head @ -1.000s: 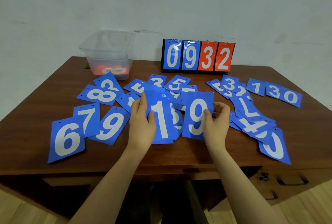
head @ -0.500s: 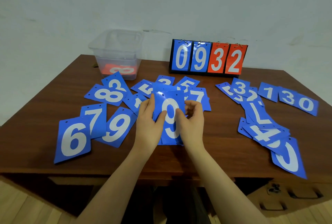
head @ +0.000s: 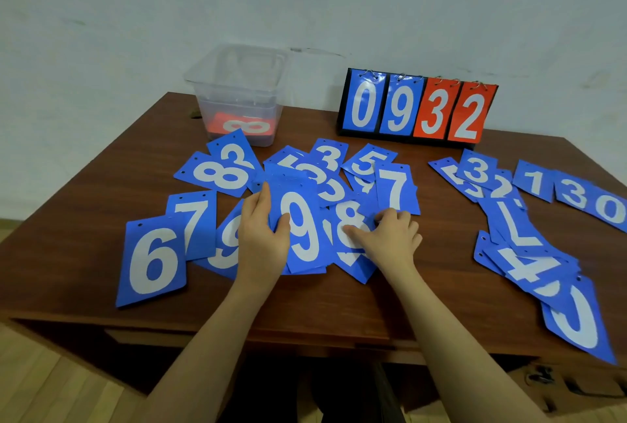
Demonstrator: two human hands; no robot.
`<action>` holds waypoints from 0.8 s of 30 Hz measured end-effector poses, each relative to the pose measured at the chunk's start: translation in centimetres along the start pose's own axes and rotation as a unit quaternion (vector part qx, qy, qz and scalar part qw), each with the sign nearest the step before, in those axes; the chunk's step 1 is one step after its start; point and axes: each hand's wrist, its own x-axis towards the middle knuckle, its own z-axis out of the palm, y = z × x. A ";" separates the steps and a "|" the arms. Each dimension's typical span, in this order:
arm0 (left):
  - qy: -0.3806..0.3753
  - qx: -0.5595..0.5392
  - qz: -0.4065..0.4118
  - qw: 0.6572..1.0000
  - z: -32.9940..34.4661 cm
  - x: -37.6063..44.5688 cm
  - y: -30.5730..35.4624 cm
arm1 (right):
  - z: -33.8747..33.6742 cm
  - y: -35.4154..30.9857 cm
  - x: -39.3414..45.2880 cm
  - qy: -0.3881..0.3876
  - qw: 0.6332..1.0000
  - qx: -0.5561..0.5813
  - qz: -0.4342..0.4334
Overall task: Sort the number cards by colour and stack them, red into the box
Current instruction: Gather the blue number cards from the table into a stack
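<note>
table (head: 84, 219): 1, brown wood; all cards lie on it.
left cards: 5 blue, part overlapping – "6" card (head: 152, 260) nearest the front edge, "7" card (head: 191, 219) behind it, a "9" card (head: 225, 243) partly under the left hand, sideways "8" card (head: 217, 173) w/ a "3" card (head: 237, 154) behind, its top edge in front of the box wall.
box (head: 237, 83): 1, clear plastic, back left of table, no lid on. Inside: red cards (head: 246, 126), top one a sideways "8"; how many lie under it can't tell.
left hand (head: 263, 236): grips a blue stack (head: 302, 229), "9" on top, thumb laid over the face, fingers along its left edge. Stack count can't tell.
right hand (head: 390, 237): just right of the stack, fingers curled, thumb and fingertips pinching a blue "8" card (head: 349, 224) on the table.
centre cards: blue heap behind both hands, approx 5–6 showing – 3s, a 5, another "7" card (head: 395, 188); exact no. can't tell, they overlap.
scoreboard (head: 419, 107): 1 flip stand, back centre-right, upright; 4 panels, 2 blue (0, 9) then 2 red (3, 2).
right cards (head: 529, 236): all blue, approx 10; row of 1, 3, 0 at far right, an overlapped chain running toward the front right corner.
</note>
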 end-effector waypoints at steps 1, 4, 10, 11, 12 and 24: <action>-0.002 0.000 0.005 1.000 0.0 0.0 -0.1 | 0.1 -0.1 -0.1 0.001 1.000 -0.014 0.007; -0.011 0.000 0.004 1.000 0.1 0.0 -0.5 | -0.1 0.0 -0.9 0.011 0.999 -0.033 0.029; -0.021 -0.002 -0.005 1.000 0.3 -0.5 -0.6 | -0.3 0.2 -2.1 -0.035 0.999 -0.012 0.028; -0.020 0.001 -0.012 1.000 0.3 -0.7 -0.5 | -0.4 0.1 -2.0 -0.048 0.998 -0.003 0.029; -0.019 0.003 -0.017 1.000 0.2 -0.8 -0.3 | -0.5 -0.1 -1.9 -0.057 0.998 0.006 0.032; 0.003 0.007 -0.029 1.000 -1.1 -0.5 0.5 | -2.2 -0.2 -3.6 0.063 0.924 0.371 -0.060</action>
